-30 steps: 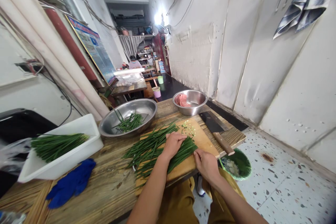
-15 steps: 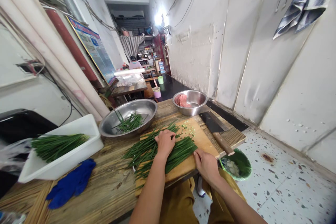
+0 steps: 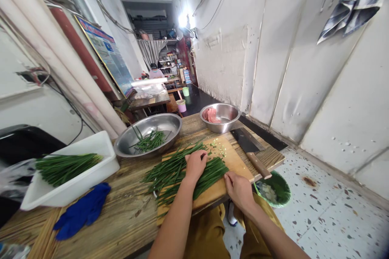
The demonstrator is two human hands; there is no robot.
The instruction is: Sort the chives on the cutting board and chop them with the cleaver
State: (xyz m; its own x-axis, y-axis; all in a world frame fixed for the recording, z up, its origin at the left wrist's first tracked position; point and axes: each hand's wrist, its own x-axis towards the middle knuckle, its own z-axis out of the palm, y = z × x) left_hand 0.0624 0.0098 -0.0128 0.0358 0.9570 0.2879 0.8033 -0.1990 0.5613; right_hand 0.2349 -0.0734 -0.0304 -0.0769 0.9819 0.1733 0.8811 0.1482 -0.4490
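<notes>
A spread of long green chives point(image 3: 212, 174) lies across a wooden cutting board point(image 3: 235, 162). My left hand point(image 3: 195, 165) is over the middle of them, its fingers curled down among the stalks. At the right end of the chives, by the board's near edge, my right hand point(image 3: 238, 188) is closed with its thumb side against the cut ends; what its fingers hold, if anything, is hidden. Small pale chopped bits point(image 3: 219, 147) are scattered near the board's far edge. To the right of the board lies a cleaver point(image 3: 251, 145) with a wooden handle.
A steel basin point(image 3: 176, 123) with some chives and a steel bowl point(image 3: 227, 109) with pink meat stand behind the board. Leftward are a white tub point(image 3: 106, 145) of chives and blue gloves point(image 3: 83, 212). A green-lined bin point(image 3: 284, 190) is below right. Someone sits far back.
My left hand has shifted slightly right and tilted, with its fingers more curled over the chives. My right hand has stayed by the chive ends.
</notes>
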